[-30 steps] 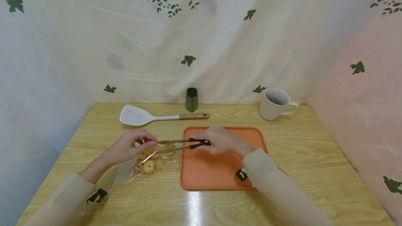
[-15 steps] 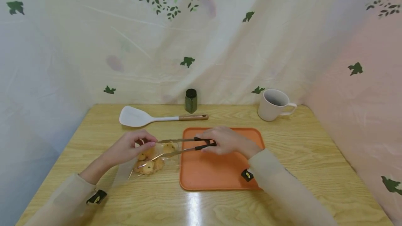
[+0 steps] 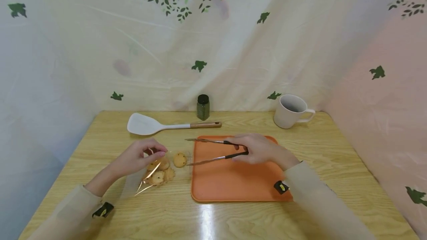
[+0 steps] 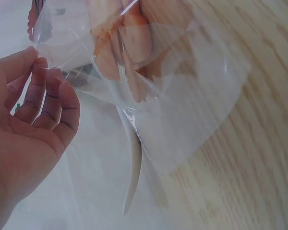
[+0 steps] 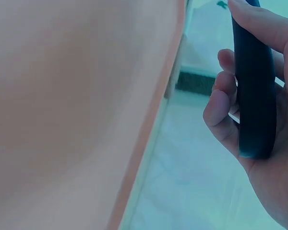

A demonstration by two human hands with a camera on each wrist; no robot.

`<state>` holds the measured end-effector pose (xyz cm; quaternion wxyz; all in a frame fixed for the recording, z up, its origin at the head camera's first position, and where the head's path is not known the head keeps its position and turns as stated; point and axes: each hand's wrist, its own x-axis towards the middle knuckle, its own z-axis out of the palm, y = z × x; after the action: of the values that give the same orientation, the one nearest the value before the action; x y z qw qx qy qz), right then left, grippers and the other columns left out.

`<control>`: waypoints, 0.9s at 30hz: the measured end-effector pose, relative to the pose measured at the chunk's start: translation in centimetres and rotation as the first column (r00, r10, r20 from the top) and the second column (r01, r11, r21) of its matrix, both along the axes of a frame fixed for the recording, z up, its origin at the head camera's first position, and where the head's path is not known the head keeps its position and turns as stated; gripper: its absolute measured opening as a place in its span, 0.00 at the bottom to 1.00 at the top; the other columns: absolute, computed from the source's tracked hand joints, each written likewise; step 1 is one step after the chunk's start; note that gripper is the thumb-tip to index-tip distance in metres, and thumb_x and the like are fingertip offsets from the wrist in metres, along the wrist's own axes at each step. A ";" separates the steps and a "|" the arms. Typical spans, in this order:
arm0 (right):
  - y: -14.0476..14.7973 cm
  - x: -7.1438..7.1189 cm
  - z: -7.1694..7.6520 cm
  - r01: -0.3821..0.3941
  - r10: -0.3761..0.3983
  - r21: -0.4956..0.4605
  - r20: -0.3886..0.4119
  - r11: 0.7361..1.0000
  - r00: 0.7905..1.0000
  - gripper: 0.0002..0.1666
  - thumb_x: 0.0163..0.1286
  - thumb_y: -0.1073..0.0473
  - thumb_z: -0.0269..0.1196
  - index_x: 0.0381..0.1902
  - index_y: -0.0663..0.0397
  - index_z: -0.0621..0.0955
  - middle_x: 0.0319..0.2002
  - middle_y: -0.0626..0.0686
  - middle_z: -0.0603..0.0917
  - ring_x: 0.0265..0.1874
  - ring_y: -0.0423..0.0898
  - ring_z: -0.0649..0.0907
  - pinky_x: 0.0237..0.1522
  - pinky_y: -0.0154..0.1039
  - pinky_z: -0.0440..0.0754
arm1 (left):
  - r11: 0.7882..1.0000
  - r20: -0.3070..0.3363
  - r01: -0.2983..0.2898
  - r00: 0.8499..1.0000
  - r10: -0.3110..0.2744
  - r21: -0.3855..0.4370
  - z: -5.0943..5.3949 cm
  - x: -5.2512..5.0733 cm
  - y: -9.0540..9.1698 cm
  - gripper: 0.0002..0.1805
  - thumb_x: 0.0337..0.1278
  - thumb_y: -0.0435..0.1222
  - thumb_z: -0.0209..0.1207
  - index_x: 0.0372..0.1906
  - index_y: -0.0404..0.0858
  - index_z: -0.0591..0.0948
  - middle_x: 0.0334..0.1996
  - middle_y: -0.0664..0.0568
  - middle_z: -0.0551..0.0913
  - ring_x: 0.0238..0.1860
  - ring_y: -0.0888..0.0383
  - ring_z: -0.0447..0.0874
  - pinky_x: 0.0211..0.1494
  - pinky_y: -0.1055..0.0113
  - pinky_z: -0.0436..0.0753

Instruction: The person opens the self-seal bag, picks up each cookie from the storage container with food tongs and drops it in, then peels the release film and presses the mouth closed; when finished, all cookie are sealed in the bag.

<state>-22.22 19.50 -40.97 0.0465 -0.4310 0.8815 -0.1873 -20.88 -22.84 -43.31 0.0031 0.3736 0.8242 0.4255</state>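
My left hand (image 3: 141, 154) pinches the upper edge of a clear plastic bag (image 4: 201, 120) between thumb and fingers. Several round cookies (image 3: 158, 177) lie bunched inside the bag. A single cookie (image 3: 179, 160) sits apart from them toward the bag's right end, with clear film visible around it. In my right hand (image 3: 258, 151) is a pair of metal tongs (image 3: 217, 158) with black handles (image 5: 254, 81). Their two arms are spread wide, tips pointing left, with nothing between them. The tongs hang above the left part of an orange tray (image 3: 233, 188), just right of the lone cookie.
Behind the bag lies a white spatula (image 3: 145, 124) with a wooden handle. A small dark-lidded jar (image 3: 203, 108) stands at the back edge. The white mug (image 3: 289, 112) is at the back right. A printed cloth (image 3: 233, 65) hangs behind the wooden table (image 3: 166, 217).
My right hand has drawn the tongs rightward, out of the bag, and their arms have spread wider. The left hand still holds the bag in about the same place.
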 end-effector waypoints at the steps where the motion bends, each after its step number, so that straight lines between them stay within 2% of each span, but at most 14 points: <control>1: 0.5 0.1 0.1 0.015 -0.015 -0.008 0.000 1.000 1.000 0.34 0.70 0.45 0.68 0.68 0.54 0.77 0.40 0.49 0.81 0.27 0.39 0.72 0.30 0.36 0.72 | 1.000 -0.001 -0.001 1.000 0.001 0.000 0.0 0.0 0.0 0.14 0.62 0.21 0.63 0.46 0.39 0.87 0.37 0.56 0.86 0.35 0.60 0.83 0.35 0.65 0.83; 6: 3.0 0.8 0.5 0.123 -0.122 -0.084 0.024 0.989 0.992 0.33 0.69 0.44 0.69 0.66 0.52 0.77 0.40 0.45 0.80 0.25 0.37 0.72 0.27 0.36 0.72 | 1.000 -0.002 0.004 1.000 -0.004 0.008 0.0 0.0 -0.1 0.13 0.63 0.21 0.63 0.46 0.40 0.87 0.37 0.54 0.86 0.35 0.60 0.83 0.35 0.64 0.84; 7: 3.5 1.1 0.5 0.149 -0.146 -0.108 0.034 0.983 0.989 0.32 0.69 0.44 0.70 0.65 0.50 0.77 0.38 0.44 0.79 0.22 0.36 0.71 0.25 0.35 0.71 | 1.000 -0.002 0.006 1.000 -0.006 0.010 -0.1 0.0 -0.1 0.13 0.63 0.22 0.63 0.45 0.40 0.87 0.37 0.53 0.86 0.35 0.60 0.83 0.35 0.64 0.84; 10: 5.1 2.2 0.3 0.221 -0.216 -0.185 0.051 0.958 0.975 0.31 0.66 0.46 0.72 0.63 0.47 0.77 0.38 0.44 0.79 0.21 0.36 0.72 0.22 0.34 0.72 | 1.000 -0.002 0.009 1.000 -0.009 0.017 -0.2 0.0 -0.2 0.12 0.63 0.22 0.63 0.46 0.40 0.87 0.37 0.52 0.86 0.35 0.60 0.83 0.35 0.64 0.84; 13: 6.8 3.5 0.2 0.300 -0.285 -0.253 0.094 0.920 0.954 0.31 0.65 0.51 0.74 0.63 0.46 0.77 0.39 0.45 0.80 0.21 0.38 0.74 0.22 0.35 0.74 | 1.000 0.002 0.005 1.000 -0.005 0.017 -0.3 0.1 -0.2 0.12 0.63 0.23 0.64 0.46 0.40 0.87 0.37 0.51 0.86 0.36 0.60 0.83 0.35 0.64 0.84; 16: 8.7 4.8 0.1 0.383 -0.352 -0.319 0.154 0.867 0.923 0.34 0.63 0.57 0.75 0.65 0.47 0.76 0.40 0.48 0.80 0.24 0.41 0.77 0.24 0.36 0.77 | 1.000 0.010 0.005 1.000 -0.005 0.017 -0.3 0.1 -0.2 0.11 0.65 0.24 0.63 0.46 0.40 0.87 0.37 0.50 0.86 0.36 0.60 0.83 0.35 0.64 0.84; 19: 10.5 5.9 -0.2 0.471 -0.423 -0.376 0.208 0.798 0.882 0.37 0.64 0.61 0.74 0.69 0.49 0.73 0.42 0.51 0.80 0.29 0.42 0.78 0.26 0.35 0.77 | 1.000 0.018 0.004 1.000 -0.004 0.015 -0.2 0.1 -0.2 0.10 0.66 0.26 0.63 0.47 0.41 0.87 0.37 0.51 0.86 0.36 0.59 0.83 0.35 0.64 0.84; 23: 12.8 7.2 -0.8 0.552 -0.488 -0.447 0.260 0.704 0.833 0.40 0.65 0.66 0.72 0.71 0.52 0.68 0.39 0.55 0.76 0.29 0.44 0.76 0.25 0.36 0.74 | 1.000 0.019 0.005 1.000 -0.005 0.016 -0.2 0.1 -0.2 0.11 0.66 0.25 0.62 0.47 0.42 0.86 0.37 0.52 0.86 0.36 0.60 0.83 0.35 0.64 0.83; 27: 14.9 8.4 -1.6 0.612 -0.546 -0.468 0.286 0.638 0.787 0.36 0.67 0.68 0.69 0.69 0.55 0.67 0.37 0.52 0.74 0.27 0.45 0.75 0.23 0.38 0.74 | 1.000 0.018 0.007 1.000 -0.008 0.021 -0.3 0.1 -0.2 0.12 0.65 0.24 0.62 0.47 0.41 0.86 0.37 0.54 0.86 0.36 0.60 0.83 0.35 0.64 0.84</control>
<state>-13.77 34.39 -42.52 -0.0867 -0.1084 0.8790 -0.4562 -20.82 -23.09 -43.62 0.0083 0.3729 0.8183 0.4373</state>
